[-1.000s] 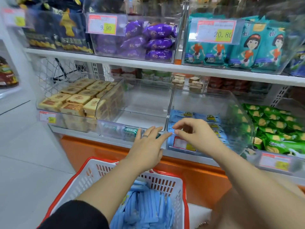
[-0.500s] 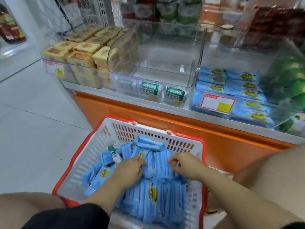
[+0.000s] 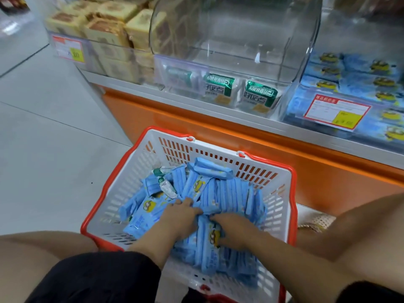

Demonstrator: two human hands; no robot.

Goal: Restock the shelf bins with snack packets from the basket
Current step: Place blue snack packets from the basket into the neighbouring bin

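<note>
The white basket with a red rim (image 3: pixel 218 157) stands on the floor below the shelf and holds several blue snack packets (image 3: pixel 231 193). A small green-and-white packet (image 3: pixel 166 185) lies among them at the far left. My left hand (image 3: pixel 181 217) is sunk in the middle of the pile, fingers curled around blue packets. Just right of it, my right hand (image 3: pixel 235 231) curls its fingers round packets too, so the two hands nearly touch. The clear shelf bin (image 3: pixel 349 68) at the upper right has matching blue packets in flat layers.
A clear middle bin (image 3: pixel 229 40) holds only a few green-and-white packets (image 3: pixel 218 89) at its front. The left bin holds yellow cake packs (image 3: pixel 105 29). An orange shelf base (image 3: pixel 240 136) runs behind the basket. Grey floor (image 3: pixel 54 138) lies to the left; my knees flank the basket.
Both hands have come down from the blue bin's front edge into the basket and dug into the blue packets. The view has tilted down toward the basket.
</note>
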